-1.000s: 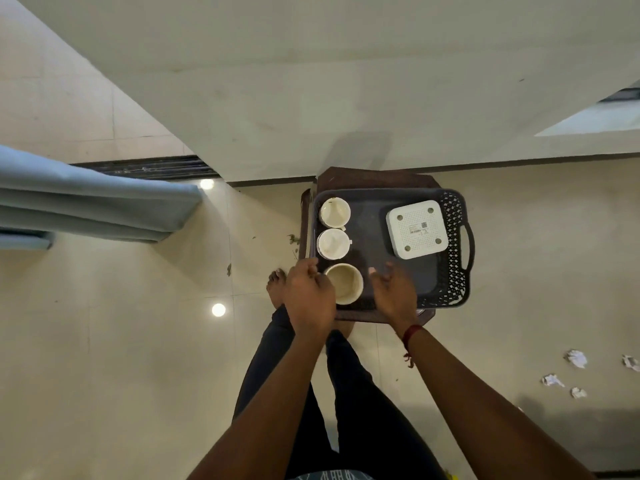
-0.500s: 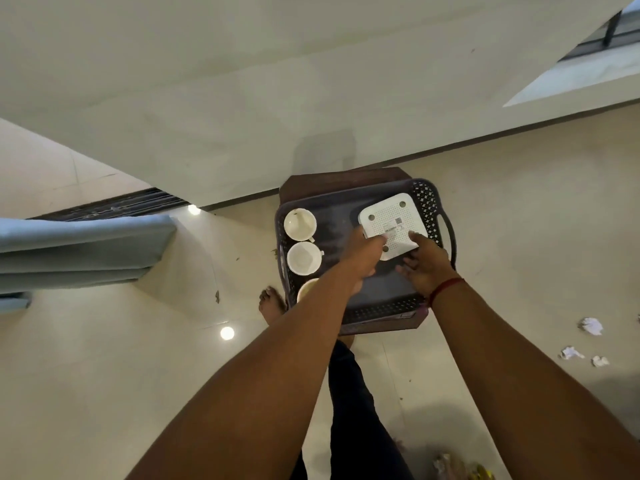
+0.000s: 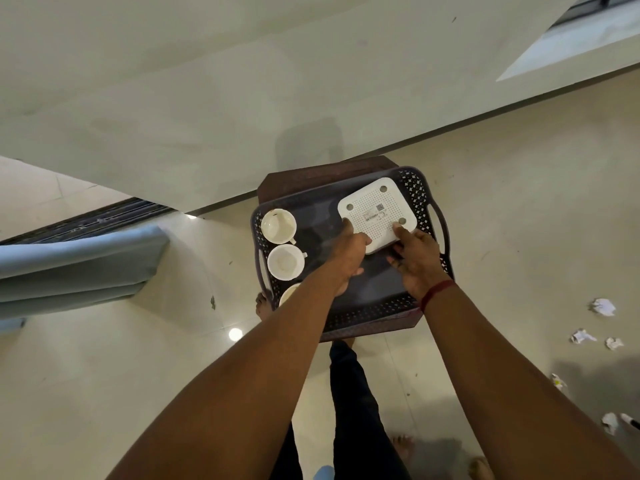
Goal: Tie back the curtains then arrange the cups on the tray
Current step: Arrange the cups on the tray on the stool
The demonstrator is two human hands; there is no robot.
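A dark perforated tray (image 3: pixel 420 199) with handles rests on a brown stool (image 3: pixel 374 329). Along its left side stand three white cups: the far cup (image 3: pixel 278 226), the middle cup (image 3: pixel 285 262), and a near cup (image 3: pixel 289 294) mostly hidden behind my left forearm. A white square device (image 3: pixel 375 211), underside up, lies at the tray's far right. My left hand (image 3: pixel 348 256) holds its near left corner and my right hand (image 3: pixel 417 261) holds its near right corner; the near edge looks slightly lifted. A blue-grey curtain (image 3: pixel 76 268) hangs at the left.
The stool stands against a pale wall (image 3: pixel 207 98). Crumpled paper bits (image 3: pixel 602 306) lie on the tiled floor at the right. My legs and bare feet (image 3: pixel 261 304) are beside and below the stool. A window track (image 3: pixel 86 220) runs behind the curtain.
Both hands left the near cup and went to the white device, now gripping its near corners. The device has shifted slightly toward the tray's far right.
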